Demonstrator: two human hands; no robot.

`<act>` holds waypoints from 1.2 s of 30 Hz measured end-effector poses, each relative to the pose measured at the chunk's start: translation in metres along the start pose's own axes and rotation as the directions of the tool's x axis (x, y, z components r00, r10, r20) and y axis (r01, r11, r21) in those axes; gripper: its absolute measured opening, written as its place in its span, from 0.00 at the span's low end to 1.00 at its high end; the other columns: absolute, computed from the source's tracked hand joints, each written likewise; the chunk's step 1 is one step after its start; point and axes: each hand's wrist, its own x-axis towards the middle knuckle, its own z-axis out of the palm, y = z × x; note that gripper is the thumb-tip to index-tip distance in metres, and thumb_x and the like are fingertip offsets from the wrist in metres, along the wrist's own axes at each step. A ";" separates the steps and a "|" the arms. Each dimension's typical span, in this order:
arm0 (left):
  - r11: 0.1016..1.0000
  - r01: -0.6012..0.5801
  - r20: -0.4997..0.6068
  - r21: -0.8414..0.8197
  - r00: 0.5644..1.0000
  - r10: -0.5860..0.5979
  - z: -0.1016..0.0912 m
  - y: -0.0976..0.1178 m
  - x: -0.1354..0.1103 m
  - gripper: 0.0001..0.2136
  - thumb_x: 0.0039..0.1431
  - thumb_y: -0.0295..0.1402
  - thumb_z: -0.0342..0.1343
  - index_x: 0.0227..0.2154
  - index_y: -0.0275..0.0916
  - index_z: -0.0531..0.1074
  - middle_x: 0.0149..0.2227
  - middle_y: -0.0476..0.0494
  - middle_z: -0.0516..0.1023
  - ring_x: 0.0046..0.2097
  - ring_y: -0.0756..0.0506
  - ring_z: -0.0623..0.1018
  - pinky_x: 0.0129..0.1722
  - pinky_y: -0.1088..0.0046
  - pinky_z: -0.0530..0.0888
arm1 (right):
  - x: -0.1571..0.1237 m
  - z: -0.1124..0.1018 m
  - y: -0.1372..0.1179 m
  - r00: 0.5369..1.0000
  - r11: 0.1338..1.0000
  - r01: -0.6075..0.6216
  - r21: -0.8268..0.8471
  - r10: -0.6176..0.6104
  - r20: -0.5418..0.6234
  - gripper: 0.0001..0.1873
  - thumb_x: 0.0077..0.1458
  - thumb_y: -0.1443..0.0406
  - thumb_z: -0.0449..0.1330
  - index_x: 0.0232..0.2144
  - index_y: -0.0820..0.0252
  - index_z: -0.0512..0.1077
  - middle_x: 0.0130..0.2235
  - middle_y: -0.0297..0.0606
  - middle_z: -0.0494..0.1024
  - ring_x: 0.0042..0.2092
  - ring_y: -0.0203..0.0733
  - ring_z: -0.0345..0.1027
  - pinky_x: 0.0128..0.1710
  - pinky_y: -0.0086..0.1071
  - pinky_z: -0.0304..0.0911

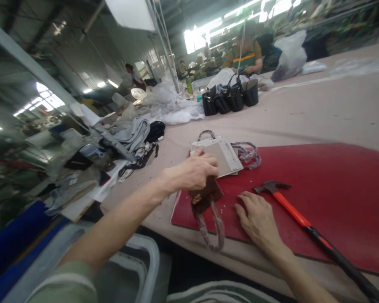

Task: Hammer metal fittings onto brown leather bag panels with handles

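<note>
My left hand (197, 171) is closed on the upper part of a small brown handbag (205, 195) with gold-coloured metal on it. Its plastic-wrapped looped handle (220, 227) hangs down over the front edge of the red mat (318, 185). My right hand (255, 216) lies on the mat, fingers stretched out and holding nothing. Just beyond that hand is a claw hammer (292, 208) with an orange and black handle. Past my left hand, flat grey-white panels (222, 155) lie stacked, with plastic-wrapped handles (248, 155) beside them.
Several black bags (230, 99) stand farther back on the table (303, 109). Plastic wrapping (173, 101), grey cloth (134, 134) and straps crowd the left side. A white plastic bin (151, 252) sits below the front edge. A person (246, 57) works across the table.
</note>
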 end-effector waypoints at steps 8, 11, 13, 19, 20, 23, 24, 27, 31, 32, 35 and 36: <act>0.945 0.253 -0.163 -0.207 0.943 -0.289 0.122 0.062 0.014 0.15 0.65 0.26 0.51 0.54 0.36 0.70 0.59 0.34 0.72 0.63 0.37 0.70 0.65 0.55 0.66 | -0.003 -0.002 0.013 0.999 0.985 -0.039 0.166 0.043 -0.021 0.18 0.60 0.66 0.51 0.50 0.57 0.71 0.50 0.46 0.79 0.52 0.52 0.71 0.51 0.48 0.67; 0.853 0.380 -0.144 -0.357 0.880 -0.452 0.142 0.083 -0.024 0.16 0.68 0.34 0.53 0.56 0.37 0.69 0.62 0.34 0.71 0.65 0.36 0.68 0.67 0.50 0.65 | -0.003 -0.006 0.008 0.999 0.983 -0.018 0.180 0.023 -0.026 0.24 0.57 0.69 0.51 0.56 0.61 0.68 0.56 0.50 0.74 0.58 0.53 0.67 0.55 0.49 0.65; 0.818 0.409 -0.100 -0.405 0.869 -0.484 0.151 0.095 -0.044 0.23 0.66 0.37 0.56 0.61 0.37 0.65 0.66 0.33 0.66 0.69 0.32 0.64 0.68 0.45 0.61 | -0.003 -0.008 0.004 0.998 0.983 0.067 0.168 -0.067 -0.003 0.22 0.60 0.68 0.51 0.56 0.62 0.68 0.58 0.50 0.73 0.59 0.54 0.66 0.57 0.50 0.64; 0.778 0.374 -0.091 -0.506 0.873 -0.479 0.157 0.091 -0.054 0.26 0.61 0.30 0.53 0.63 0.38 0.65 0.67 0.37 0.67 0.70 0.38 0.63 0.71 0.49 0.56 | -0.001 -0.003 -0.001 0.926 0.936 0.353 0.021 -0.352 0.139 0.23 0.64 0.56 0.54 0.55 0.66 0.70 0.57 0.53 0.74 0.54 0.59 0.68 0.53 0.52 0.65; 0.785 0.352 -0.089 -0.509 0.886 -0.455 0.156 0.084 -0.054 0.26 0.61 0.28 0.52 0.63 0.38 0.66 0.66 0.37 0.68 0.70 0.39 0.63 0.71 0.50 0.57 | 0.000 -0.001 -0.001 0.915 0.924 0.383 0.018 -0.382 0.130 0.23 0.64 0.57 0.54 0.54 0.67 0.70 0.56 0.54 0.74 0.54 0.59 0.69 0.52 0.52 0.66; 0.803 0.319 -0.077 -0.504 0.909 -0.409 0.153 0.066 -0.056 0.25 0.59 0.25 0.48 0.61 0.38 0.68 0.66 0.38 0.68 0.69 0.40 0.65 0.70 0.49 0.58 | 0.003 0.000 -0.002 0.888 0.893 0.449 0.015 -0.448 0.101 0.23 0.64 0.56 0.53 0.53 0.68 0.70 0.55 0.56 0.73 0.53 0.60 0.68 0.52 0.51 0.66; 0.804 0.317 -0.073 -0.503 0.911 -0.405 0.153 0.062 -0.057 0.25 0.59 0.24 0.48 0.60 0.38 0.69 0.66 0.39 0.68 0.69 0.41 0.65 0.70 0.49 0.58 | 0.004 0.000 -0.002 0.881 0.886 0.463 0.014 -0.462 0.098 0.23 0.64 0.56 0.53 0.52 0.68 0.70 0.55 0.56 0.73 0.52 0.60 0.69 0.51 0.51 0.66; 0.796 0.323 -0.065 -0.512 0.909 -0.411 0.154 0.058 -0.057 0.24 0.60 0.23 0.47 0.58 0.40 0.71 0.66 0.40 0.68 0.69 0.42 0.65 0.70 0.48 0.58 | 0.006 -0.001 -0.004 0.881 0.887 0.462 0.008 -0.460 0.106 0.23 0.63 0.54 0.54 0.52 0.64 0.71 0.53 0.54 0.74 0.50 0.60 0.70 0.48 0.52 0.67; 0.769 0.353 -0.111 -0.533 0.872 -0.477 0.156 0.063 -0.055 0.21 0.62 0.23 0.48 0.56 0.42 0.73 0.64 0.44 0.71 0.68 0.43 0.67 0.71 0.57 0.59 | 0.012 0.006 -0.007 0.925 0.931 0.366 -0.008 -0.363 0.117 0.20 0.61 0.53 0.55 0.51 0.54 0.71 0.48 0.51 0.77 0.44 0.60 0.72 0.42 0.53 0.65; 0.759 0.365 -0.143 -0.539 0.849 -0.509 0.156 0.062 -0.057 0.19 0.63 0.24 0.49 0.54 0.42 0.74 0.62 0.45 0.73 0.66 0.43 0.69 0.71 0.60 0.60 | 0.013 0.009 -0.008 0.937 0.942 0.336 -0.016 -0.332 0.110 0.19 0.61 0.52 0.55 0.50 0.53 0.72 0.47 0.51 0.77 0.43 0.61 0.72 0.41 0.53 0.65; 0.702 0.444 -0.228 -0.556 0.731 -0.643 0.155 0.044 -0.075 0.13 0.65 0.26 0.51 0.48 0.40 0.76 0.54 0.43 0.79 0.57 0.43 0.77 0.65 0.65 0.69 | 0.014 0.014 -0.014 0.964 0.966 0.253 -0.048 -0.248 0.100 0.18 0.62 0.51 0.54 0.46 0.53 0.74 0.45 0.51 0.78 0.42 0.61 0.70 0.40 0.54 0.64; 0.667 0.496 -0.236 -0.556 0.675 -0.699 0.153 0.033 -0.087 0.12 0.65 0.26 0.51 0.47 0.39 0.76 0.51 0.41 0.80 0.54 0.42 0.78 0.61 0.66 0.73 | 0.013 0.015 -0.016 0.967 0.970 0.237 -0.055 -0.231 0.104 0.19 0.63 0.50 0.53 0.46 0.54 0.74 0.46 0.50 0.77 0.42 0.61 0.70 0.40 0.53 0.64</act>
